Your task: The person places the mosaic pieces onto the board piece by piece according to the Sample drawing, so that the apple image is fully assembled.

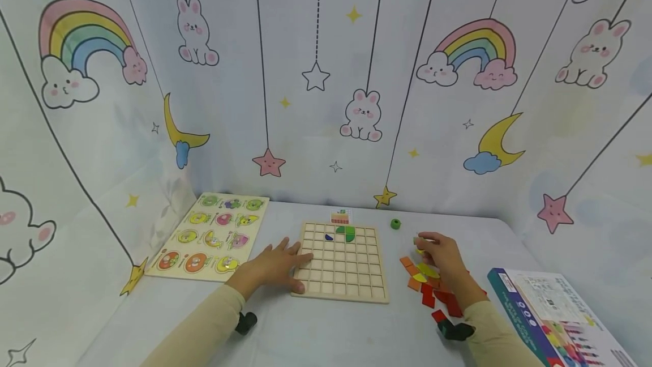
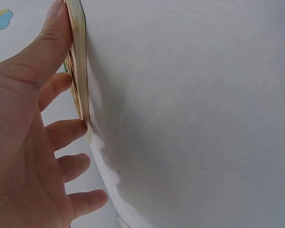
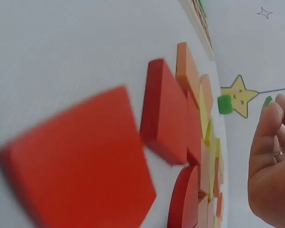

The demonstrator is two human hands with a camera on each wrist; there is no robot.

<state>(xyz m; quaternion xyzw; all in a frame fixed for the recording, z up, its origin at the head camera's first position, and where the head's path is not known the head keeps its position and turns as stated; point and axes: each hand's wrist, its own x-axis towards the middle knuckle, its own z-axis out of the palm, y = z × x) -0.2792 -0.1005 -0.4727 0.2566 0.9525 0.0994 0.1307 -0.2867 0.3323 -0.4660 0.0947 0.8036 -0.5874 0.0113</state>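
Observation:
A wooden grid board lies on the table, with a few green pieces and a small dark blue piece in its upper cells. My left hand rests at the board's left edge with fingers spread; in the left wrist view its thumb touches the board's side. To the right of the board, my right hand pinches a small green piece between thumb and fingertips, above the loose pieces. Below it lie yellow pieces, orange pieces and red pieces.
A picture card sits at the board's far edge, and a green block to its right. At the far left lies a fruit puzzle board. A printed box occupies the right front. A patterned cloth hangs behind the table.

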